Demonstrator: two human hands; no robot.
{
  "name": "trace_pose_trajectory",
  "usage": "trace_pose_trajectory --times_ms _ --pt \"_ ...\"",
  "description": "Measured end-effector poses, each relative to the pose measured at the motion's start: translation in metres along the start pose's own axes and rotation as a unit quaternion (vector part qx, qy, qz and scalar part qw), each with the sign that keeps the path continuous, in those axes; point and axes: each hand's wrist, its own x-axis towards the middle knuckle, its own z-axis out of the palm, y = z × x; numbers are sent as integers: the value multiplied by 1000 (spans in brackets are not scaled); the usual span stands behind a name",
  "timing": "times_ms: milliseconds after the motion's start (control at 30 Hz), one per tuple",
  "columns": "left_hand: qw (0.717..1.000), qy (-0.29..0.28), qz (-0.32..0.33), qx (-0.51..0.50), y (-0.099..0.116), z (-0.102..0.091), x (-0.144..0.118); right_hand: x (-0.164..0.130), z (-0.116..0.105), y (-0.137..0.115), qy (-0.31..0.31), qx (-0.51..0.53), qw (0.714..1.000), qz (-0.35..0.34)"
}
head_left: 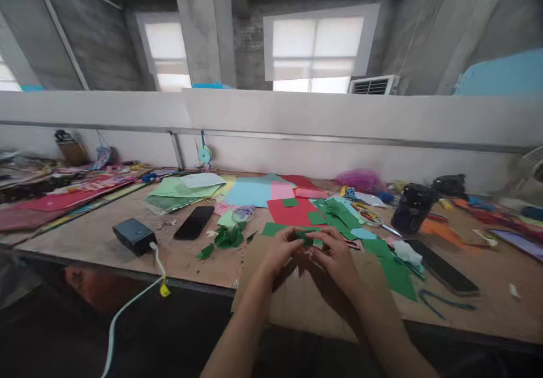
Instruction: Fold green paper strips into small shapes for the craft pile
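Both my hands meet over a brown cardboard sheet (297,304) at the table's near edge. My left hand (282,250) and my right hand (335,256) pinch a small folded piece of green paper (306,237) between their fingertips. Just left of my hands lies a pile of folded green paper bits (227,236). Beyond my hands sits a red paper sheet (291,213) with green squares (316,218) on it. More green paper pieces (394,273) lie to my right.
A black phone (194,222) and a dark box (134,235) with a white cable (127,307) lie at left. Scissors (375,218), a second black phone (443,266) and a dark object (413,207) are at right. Coloured paper sheets (250,191) spread behind, before a white partition wall (339,134).
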Motion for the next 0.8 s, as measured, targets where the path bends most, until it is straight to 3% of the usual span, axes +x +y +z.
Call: trace_pose_trajectory --times_ms 800 --pt "995 -40 -24 -83 2 2 -2 7 5 10 34 39 999 13"
